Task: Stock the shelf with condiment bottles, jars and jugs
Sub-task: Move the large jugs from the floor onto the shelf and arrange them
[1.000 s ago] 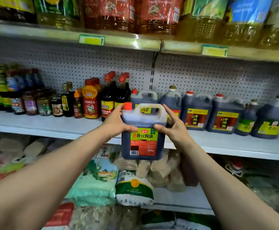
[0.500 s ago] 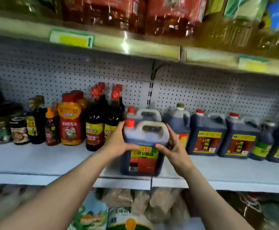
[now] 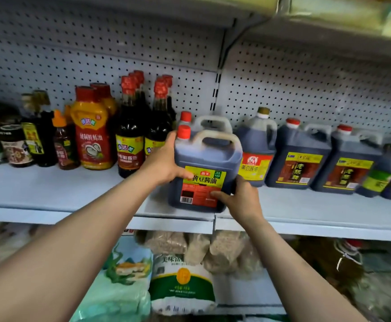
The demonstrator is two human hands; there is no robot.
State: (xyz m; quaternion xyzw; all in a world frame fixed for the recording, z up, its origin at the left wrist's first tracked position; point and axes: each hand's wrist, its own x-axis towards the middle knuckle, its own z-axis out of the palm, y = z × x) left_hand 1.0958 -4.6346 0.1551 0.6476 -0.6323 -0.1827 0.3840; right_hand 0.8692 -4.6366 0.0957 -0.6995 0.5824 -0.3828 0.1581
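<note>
The soy sauce jug [image 3: 205, 173] stood on the shelf [image 3: 50, 189] between both hands. The left hand [image 3: 164, 162] curled round its left shoulder, thumb across the label; the right hand [image 3: 238, 198] gripped its lower right corner.

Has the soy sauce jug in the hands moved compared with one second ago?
Yes. The soy sauce jug went up and forward: earlier it hung below the shelf edge, now it sits on the shelf, held by both hands.

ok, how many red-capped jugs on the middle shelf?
4. Held jug, in left hand and right hand, at shelf front; second jug directly behind; third jug and fourth jug further right. More may be hidden.
</note>
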